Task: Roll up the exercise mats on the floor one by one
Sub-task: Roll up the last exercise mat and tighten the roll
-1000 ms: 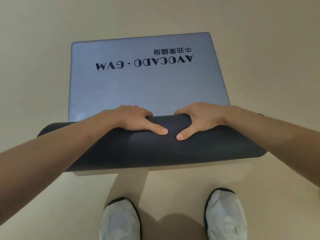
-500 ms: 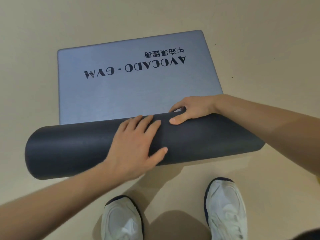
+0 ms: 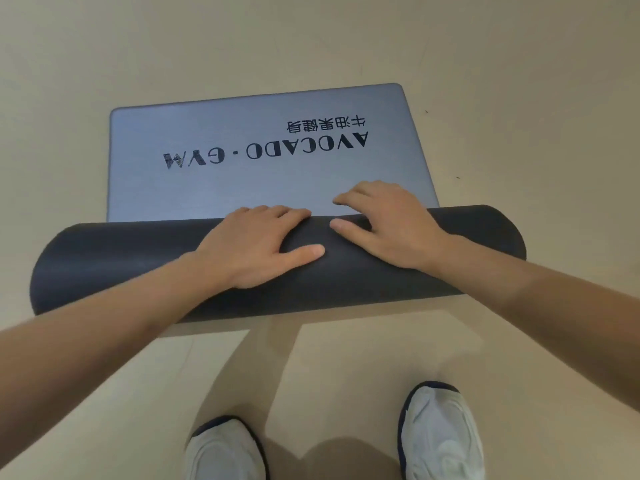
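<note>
Mat (soft, springy, likely to unroll) is pressed mid-roll by open-fingered left hand and right hand.

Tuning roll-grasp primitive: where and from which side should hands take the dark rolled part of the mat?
Grip the rolled part near mid-length, from above on the person's side: palms on the crest, fingers over the far edge by the flat section. It's a thick cylinder lying crosswise, likely too fat to encircle. The left hand and right hand sit so.
</note>
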The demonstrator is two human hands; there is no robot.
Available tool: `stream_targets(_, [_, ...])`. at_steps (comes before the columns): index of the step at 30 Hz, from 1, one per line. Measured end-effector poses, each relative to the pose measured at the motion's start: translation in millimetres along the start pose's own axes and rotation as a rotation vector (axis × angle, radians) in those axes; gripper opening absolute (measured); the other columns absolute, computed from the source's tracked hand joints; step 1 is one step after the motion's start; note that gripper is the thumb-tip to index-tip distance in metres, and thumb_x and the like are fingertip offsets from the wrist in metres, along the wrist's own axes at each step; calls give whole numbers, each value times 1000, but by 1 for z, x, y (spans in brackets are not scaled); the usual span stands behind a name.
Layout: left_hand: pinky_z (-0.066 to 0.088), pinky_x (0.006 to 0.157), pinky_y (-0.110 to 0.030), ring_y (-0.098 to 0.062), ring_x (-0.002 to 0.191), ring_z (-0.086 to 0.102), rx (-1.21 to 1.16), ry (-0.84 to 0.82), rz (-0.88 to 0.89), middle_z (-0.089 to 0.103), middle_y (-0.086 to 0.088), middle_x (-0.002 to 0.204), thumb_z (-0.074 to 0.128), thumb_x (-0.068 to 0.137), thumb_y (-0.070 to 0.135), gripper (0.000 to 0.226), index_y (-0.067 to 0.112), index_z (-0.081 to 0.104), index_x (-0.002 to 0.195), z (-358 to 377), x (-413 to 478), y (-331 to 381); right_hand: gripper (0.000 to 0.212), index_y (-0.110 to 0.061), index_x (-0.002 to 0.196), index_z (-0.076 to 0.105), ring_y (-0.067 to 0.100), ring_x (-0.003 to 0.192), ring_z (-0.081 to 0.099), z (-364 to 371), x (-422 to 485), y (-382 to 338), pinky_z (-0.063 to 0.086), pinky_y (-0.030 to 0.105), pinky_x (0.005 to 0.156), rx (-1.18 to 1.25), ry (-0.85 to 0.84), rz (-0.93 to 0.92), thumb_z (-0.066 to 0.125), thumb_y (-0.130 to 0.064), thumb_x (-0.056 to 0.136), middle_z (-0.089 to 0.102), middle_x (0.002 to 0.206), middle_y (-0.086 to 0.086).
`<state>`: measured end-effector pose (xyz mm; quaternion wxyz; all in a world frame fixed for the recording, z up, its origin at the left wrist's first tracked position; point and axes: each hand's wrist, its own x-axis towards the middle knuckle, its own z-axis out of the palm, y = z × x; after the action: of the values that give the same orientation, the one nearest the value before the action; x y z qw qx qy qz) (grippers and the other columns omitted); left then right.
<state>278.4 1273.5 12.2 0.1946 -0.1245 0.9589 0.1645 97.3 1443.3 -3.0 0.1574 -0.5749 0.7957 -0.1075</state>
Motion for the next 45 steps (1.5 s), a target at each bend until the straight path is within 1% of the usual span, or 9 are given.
stream_targets(5, [45,100,-44,-18,121,57,-189,-62,-22,63,10,137,17,82,91,84,43,53,141,-19,38,-26,60,-11,133,63,33,108,61,12,-21,-28,47,47,91,-197,238,-126,44,-57,100,66,127,10])
stream_targets(10, [47,99,-45,-17,113,61,-207,-54,-38,70,11,124,18,78,93,85,42,66,126,-27,54,-35,88,-7,155,37,43,141,42,29,-29,-31,31,60,117,-424,99,-75,32,-73,98,44,154,22])
stream_targets(16, [45,80,-35,-19,106,65,-19,335,-140,73,10,115,41,101,63,47,33,70,120,-34,46,-31,89,-7,150,44,38,128,52,13,4,-19,38,52,110,-413,65,-76,26,-76,97,54,144,18])
stream_targets(19, [45,85,-38,-21,110,63,-39,431,-139,71,5,121,44,101,58,46,28,67,127,-24,25,-15,87,-13,149,43,32,123,55,-1,25,-11,41,48,106,-365,40,-80,21,-77,96,56,141,11])
stream_targets(23, [36,112,-49,-30,136,51,82,548,-80,57,-7,147,48,94,56,62,17,57,142,7,4,-7,85,-23,153,37,26,123,54,-20,56,0,42,44,104,-276,-79,-47,17,-80,93,55,143,3])
stream_targets(29, [25,123,-54,-37,150,34,321,417,-72,38,-14,163,28,102,64,78,13,33,160,8,20,-29,77,-29,142,50,23,110,58,-30,90,17,46,44,91,-152,-130,7,22,-81,93,63,123,-2])
stream_targets(36, [33,118,-47,-29,141,46,245,374,-56,47,-5,158,21,100,68,75,21,38,157,-30,58,-50,74,-18,135,61,28,118,57,-19,68,22,41,46,103,-222,241,-10,32,-73,94,64,132,4])
stream_targets(41, [39,106,-46,-26,133,52,139,228,-46,52,1,153,14,93,79,83,30,37,156,-58,92,-69,121,-22,161,26,41,144,36,-10,67,39,22,67,118,-426,29,84,19,-102,70,37,161,13])
stream_targets(45, [40,100,-44,-25,125,56,148,287,-59,63,1,141,20,92,77,80,27,57,142,-71,106,-77,134,-25,161,22,36,140,41,-24,90,49,27,59,118,-379,-76,69,18,-109,57,40,159,8])
